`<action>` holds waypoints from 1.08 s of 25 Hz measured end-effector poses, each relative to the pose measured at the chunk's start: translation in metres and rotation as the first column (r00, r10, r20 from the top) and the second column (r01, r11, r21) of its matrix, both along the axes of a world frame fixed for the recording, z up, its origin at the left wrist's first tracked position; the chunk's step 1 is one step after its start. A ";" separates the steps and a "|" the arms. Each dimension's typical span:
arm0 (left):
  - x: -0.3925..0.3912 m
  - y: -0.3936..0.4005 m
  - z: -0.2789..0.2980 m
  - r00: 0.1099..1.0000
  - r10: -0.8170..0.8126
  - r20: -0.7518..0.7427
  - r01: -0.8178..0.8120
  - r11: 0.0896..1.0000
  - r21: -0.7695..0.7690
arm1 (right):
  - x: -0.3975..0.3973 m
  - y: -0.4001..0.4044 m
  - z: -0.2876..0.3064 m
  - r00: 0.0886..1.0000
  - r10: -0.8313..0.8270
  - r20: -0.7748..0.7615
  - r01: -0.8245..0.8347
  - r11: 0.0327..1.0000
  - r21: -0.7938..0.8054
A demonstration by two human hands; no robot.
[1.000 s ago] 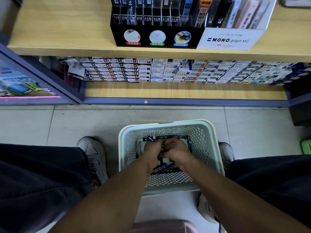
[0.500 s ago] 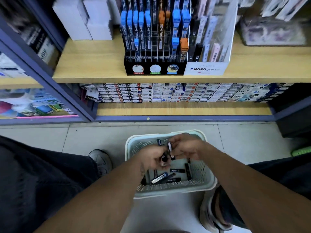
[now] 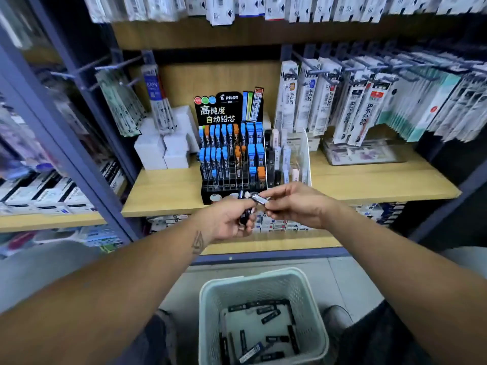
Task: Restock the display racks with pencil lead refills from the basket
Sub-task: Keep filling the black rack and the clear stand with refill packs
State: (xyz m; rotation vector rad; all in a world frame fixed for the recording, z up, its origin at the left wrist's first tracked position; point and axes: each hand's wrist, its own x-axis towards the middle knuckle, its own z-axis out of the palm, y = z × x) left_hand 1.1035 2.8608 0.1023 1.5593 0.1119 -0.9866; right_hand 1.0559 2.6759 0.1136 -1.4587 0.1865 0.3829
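Both hands [image 3: 263,214] hold what look like lead refills [image 3: 259,199].

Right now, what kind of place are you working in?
Most likely a stationery shop aisle. A Pilot lead-refill display rack stands on a wooden shelf, packaged pen refills hang on pegs beside it, and a stock basket sits on the floor.

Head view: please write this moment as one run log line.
left hand: grips dark lead refill cases | right hand: pinches one clear case | pale perforated plastic basket: cases remain
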 end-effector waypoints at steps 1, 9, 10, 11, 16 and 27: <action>0.009 -0.004 0.018 0.999 0.011 0.042 -0.011 1.000 0.004 | 0.008 -0.004 0.018 0.998 -0.056 0.038 0.057 0.998 -0.012; 0.061 -0.039 0.070 0.944 0.108 0.311 -0.113 0.994 0.000 | 0.074 -0.048 0.067 0.946 -0.004 0.324 0.264 0.590 -0.763; 0.064 -0.043 0.066 0.941 0.123 0.316 -0.122 0.992 -0.023 | 0.078 -0.048 0.063 0.950 0.071 0.303 0.223 0.524 -0.822; 0.068 -0.048 0.062 0.938 0.133 0.319 -0.127 0.991 -0.038 | 0.082 -0.047 0.059 0.948 0.131 0.291 0.197 0.479 -0.856; 0.080 -0.055 0.057 0.923 0.153 0.354 -0.129 0.987 -0.091 | 0.091 -0.041 0.044 0.914 0.284 0.289 0.184 0.345 -0.920; 0.072 -0.048 0.067 0.957 0.186 0.222 -0.152 0.975 -0.163 | 0.087 -0.016 0.013 0.893 0.378 0.244 0.190 0.175 -0.966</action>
